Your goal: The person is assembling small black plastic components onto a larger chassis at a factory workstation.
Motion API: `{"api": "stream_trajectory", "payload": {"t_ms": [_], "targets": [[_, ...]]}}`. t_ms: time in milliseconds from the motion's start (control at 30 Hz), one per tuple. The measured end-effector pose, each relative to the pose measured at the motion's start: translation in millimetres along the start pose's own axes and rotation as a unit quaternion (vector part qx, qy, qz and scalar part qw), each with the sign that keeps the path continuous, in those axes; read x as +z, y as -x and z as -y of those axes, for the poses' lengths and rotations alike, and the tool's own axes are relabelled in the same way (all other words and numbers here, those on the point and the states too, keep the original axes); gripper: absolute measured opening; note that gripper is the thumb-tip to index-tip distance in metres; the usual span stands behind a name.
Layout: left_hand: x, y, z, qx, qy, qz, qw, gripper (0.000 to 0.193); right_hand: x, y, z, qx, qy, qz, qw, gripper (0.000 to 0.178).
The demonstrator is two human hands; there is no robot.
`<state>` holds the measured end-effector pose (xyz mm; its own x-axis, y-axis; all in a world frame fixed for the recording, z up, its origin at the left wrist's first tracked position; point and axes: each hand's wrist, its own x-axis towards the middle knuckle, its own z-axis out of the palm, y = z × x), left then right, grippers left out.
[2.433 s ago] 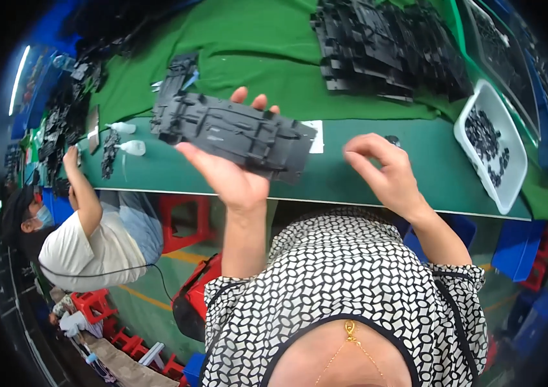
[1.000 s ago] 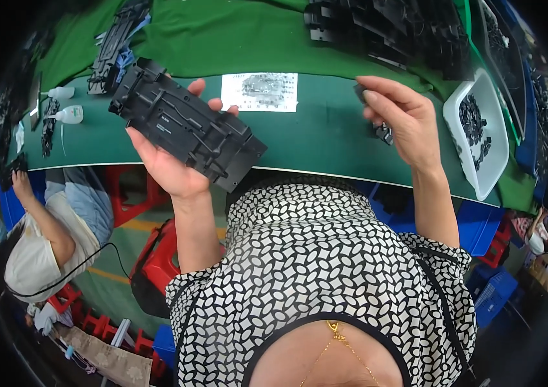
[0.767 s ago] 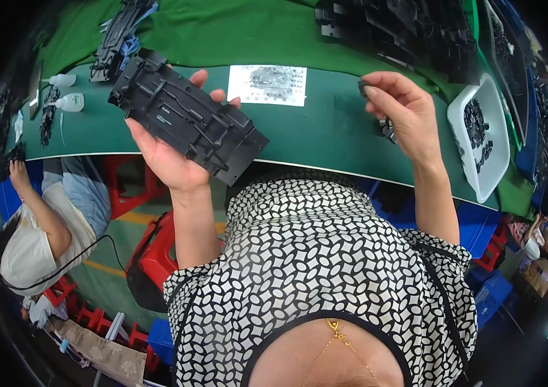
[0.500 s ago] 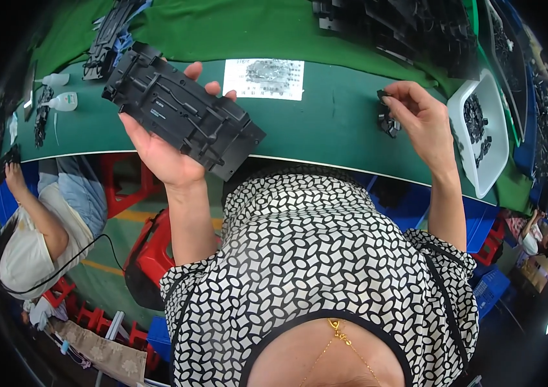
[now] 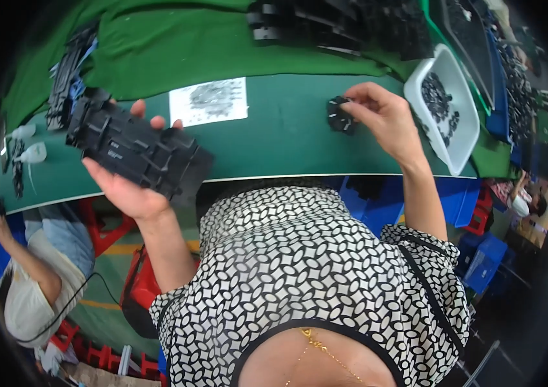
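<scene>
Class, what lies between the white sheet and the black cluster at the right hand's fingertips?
In the head view, only bare green tabletop shows between the white sheet and the black cluster.

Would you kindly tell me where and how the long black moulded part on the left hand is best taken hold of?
The long black moulded part is probably best pinched at its flat right end, coming from the right: that plate-like end juts free, while the left hand grips farther left.
</scene>
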<state>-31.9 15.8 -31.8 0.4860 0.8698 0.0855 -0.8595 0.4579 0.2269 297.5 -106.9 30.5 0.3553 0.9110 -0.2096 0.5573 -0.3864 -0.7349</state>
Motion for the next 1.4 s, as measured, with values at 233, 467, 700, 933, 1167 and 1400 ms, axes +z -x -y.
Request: {"api": "stream_trajectory", "payload": {"t_ms": [233,467,700,933,1167,1400], "targets": [[-3.1,-2.3,2.8,-0.008,0.014,0.017,1.000,0.068,-9.0,2.1,-2.4,0.050,-0.169,0.033,0.984,0.017],[-2.1,-0.9,0.7,-0.003,0.020,0.018,1.000,0.071,0.7,-3.3,15.1,0.082,-0.304,0.069,0.947,0.016],[-6.5,-7.4,5.3,0.012,0.026,0.039,0.999,0.077,39.4,-23.9,53.0,-0.112,-0.104,0.067,0.986,0.010],[2.0,-4.1,8.8,0.033,0.034,0.005,0.999,0.083,84.0,-51.8,81.4,-0.411,0.098,0.033,0.906,0.010],[2.2,-4.6,8.5,0.033,0.044,0.003,0.998,0.087,99.8,-63.2,88.8,-0.503,0.224,0.015,0.835,0.017],[2.3,-4.6,8.8,0.034,0.028,-0.014,0.999,0.088,99.8,-64.4,94.5,-0.520,0.298,0.040,0.799,0.015]]}}
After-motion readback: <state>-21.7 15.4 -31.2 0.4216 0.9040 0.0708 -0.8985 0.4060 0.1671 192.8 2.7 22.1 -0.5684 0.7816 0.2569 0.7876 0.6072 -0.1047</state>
